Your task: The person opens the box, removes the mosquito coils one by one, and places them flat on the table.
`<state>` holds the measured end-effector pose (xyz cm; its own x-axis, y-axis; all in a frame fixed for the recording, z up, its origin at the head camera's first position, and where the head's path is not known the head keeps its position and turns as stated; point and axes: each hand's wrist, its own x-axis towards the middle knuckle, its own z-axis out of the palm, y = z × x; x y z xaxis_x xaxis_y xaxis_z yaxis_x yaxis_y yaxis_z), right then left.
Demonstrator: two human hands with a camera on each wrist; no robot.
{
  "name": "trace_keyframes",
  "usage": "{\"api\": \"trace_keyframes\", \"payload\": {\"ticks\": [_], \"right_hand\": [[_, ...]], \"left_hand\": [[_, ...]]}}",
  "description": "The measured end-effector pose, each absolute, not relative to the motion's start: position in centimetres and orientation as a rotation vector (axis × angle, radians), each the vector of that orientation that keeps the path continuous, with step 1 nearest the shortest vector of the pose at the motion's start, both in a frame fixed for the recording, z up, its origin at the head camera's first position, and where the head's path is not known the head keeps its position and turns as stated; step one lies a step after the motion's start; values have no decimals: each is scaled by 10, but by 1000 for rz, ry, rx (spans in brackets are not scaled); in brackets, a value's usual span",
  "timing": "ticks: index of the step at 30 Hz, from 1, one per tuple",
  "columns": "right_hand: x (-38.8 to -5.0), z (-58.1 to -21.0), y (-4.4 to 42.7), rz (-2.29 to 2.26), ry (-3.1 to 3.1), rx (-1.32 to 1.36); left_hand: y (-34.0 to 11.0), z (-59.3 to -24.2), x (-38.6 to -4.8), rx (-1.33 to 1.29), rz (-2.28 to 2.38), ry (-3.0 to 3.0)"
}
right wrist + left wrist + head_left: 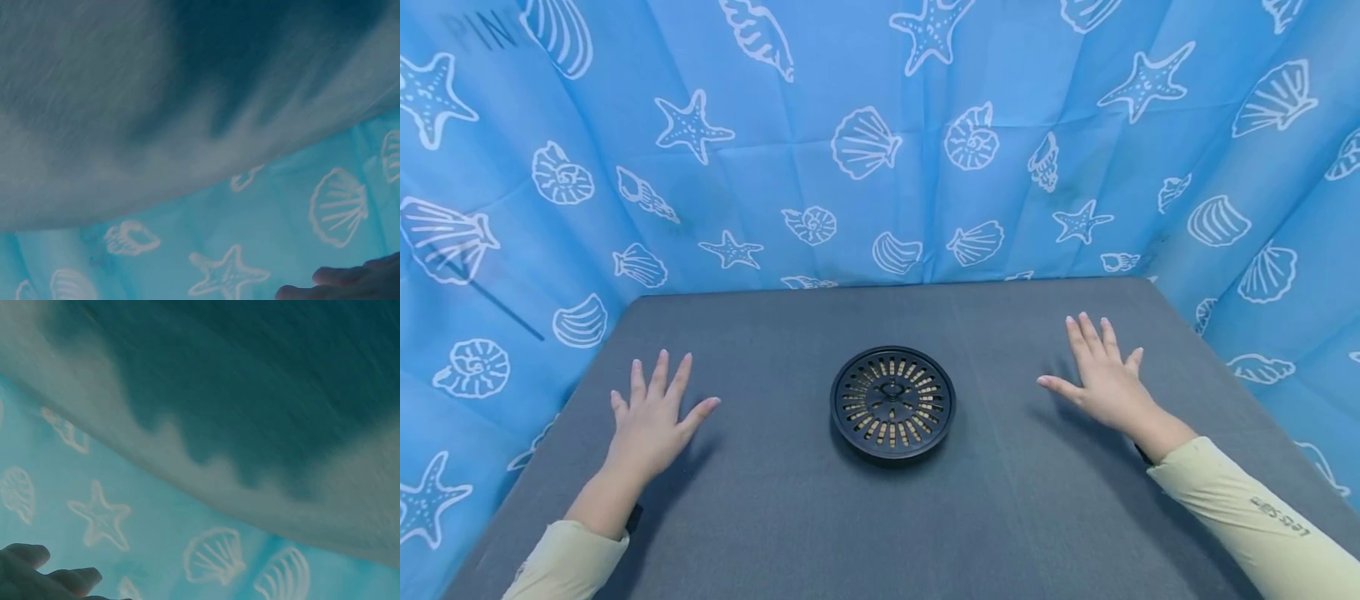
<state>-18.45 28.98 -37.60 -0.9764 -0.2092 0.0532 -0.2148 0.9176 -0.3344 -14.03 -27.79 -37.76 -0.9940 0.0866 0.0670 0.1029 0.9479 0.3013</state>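
A round black case (pixel 892 403) with a slotted lid sits on the grey table, and something tan shows through its slots. To its left, my left hand (pixel 647 425) is held over the table with straight, spread fingers, touching nothing. On the other side my right hand (pixel 1105 383) hovers palm down, its fingers also spread and holding nothing. Each hand casts a shadow on the cloth. The left wrist view catches only some fingers (pixel 75 580) at its lower left corner; in the right wrist view a few fingers (pixel 344 281) appear at the lower right.
Grey cloth covers the table (pixel 895 525). Behind it and along both sides hangs a blue curtain (pixel 880 200) printed with white shells and starfish. Both forearms wear pale sleeves (pixel 1247 508), and a dark band shows at each wrist.
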Motion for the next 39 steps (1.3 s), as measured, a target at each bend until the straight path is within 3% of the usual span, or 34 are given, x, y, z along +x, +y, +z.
{"api": "trace_keyframes", "payload": {"ticks": [15,29,39], "right_hand": [[-166,-376,246,1285,-3024,515],[-162,-386,209,1751,-2925,673],[-172,-392,184,2005,-3024,519]], "left_hand": [[-213,-374,-127,-315,-1141,-3010],[-162,-367,-127,-416,-1336,-2788],[-124,-369,-132,-452,-1533,-2724]]}}
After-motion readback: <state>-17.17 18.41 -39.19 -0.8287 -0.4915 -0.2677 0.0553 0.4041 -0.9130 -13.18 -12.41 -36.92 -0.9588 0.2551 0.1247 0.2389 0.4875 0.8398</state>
